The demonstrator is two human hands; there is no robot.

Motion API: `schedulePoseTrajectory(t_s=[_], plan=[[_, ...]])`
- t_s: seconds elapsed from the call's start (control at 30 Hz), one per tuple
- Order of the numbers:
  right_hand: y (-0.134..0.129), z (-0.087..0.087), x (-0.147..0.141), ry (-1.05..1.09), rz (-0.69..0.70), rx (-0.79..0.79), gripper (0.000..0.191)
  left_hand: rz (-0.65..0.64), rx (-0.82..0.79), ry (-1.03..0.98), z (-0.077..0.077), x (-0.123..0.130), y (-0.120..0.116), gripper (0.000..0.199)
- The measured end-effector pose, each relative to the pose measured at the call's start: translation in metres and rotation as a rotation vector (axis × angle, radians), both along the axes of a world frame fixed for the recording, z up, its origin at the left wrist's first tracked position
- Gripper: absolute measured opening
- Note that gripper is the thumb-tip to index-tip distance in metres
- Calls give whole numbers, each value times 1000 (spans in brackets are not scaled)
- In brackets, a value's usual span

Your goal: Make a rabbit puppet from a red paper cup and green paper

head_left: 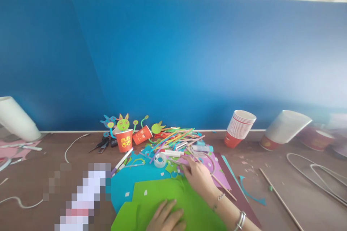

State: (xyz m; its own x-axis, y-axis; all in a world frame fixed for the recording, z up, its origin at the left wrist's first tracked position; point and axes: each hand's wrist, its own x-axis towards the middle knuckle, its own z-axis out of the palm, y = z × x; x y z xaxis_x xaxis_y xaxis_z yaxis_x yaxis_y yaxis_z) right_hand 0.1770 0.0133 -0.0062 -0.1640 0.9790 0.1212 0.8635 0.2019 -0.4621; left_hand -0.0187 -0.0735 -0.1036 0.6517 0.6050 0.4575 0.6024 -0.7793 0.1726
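My left hand point(166, 218) lies spread on a green paper sheet point(151, 191) at the bottom centre, with nothing gripped. My right hand point(196, 173), with bracelets on the wrist, reaches over the far edge of the green sheet. Its fingertips bend down among green scraps and craft supplies; whether they hold anything is hidden. Just left of these fingers is a roll of clear tape point(160, 160). A white marker point(173, 153) lies beyond them. Blue paper point(121, 184) shows under the green sheet, and purple paper point(221, 173) lies to the right.
Decorated orange cups point(125, 141) and black-handled scissors point(102, 145) stand or lie at the back left. Colourful pipe cleaners point(179, 137) are heaped behind my right hand. Stacked cups point(240, 128) lean at the back right. A thin stick point(280, 198) and white cable point(311, 177) lie right.
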Motion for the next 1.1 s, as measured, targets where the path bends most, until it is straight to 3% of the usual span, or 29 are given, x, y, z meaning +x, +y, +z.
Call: schedulePoseTrajectory(t_s=[0.2,0.3,0.43,0.6,0.63,0.7,0.73,0.83,0.97,1.1], plan=[[-15,10,-14,-108,181,-29,22,262,-110,80,-11,5,2,51],[-20,4,-20,-158,224,-59,24,329,-55,124,-12,1,4,49],[-22,-5,-22,-177,244,-86,34,233,132,186,-1,-12,6,47],[-21,-9,-20,-119,255,-60,36,284,365,224,36,-13,7,63],[-21,-10,-20,-90,256,-39,35,250,379,205,42,-9,7,60],[-19,-11,-19,-13,255,18,35,147,380,121,50,-1,5,33],[-18,-12,-18,30,253,50,34,92,367,47,51,4,4,19],[-15,-12,-16,153,230,102,33,46,338,-140,42,13,1,26],[-12,-11,-13,271,166,112,30,36,294,-94,31,12,2,22],[-9,-12,-8,327,120,137,27,59,276,31,43,4,4,22]])
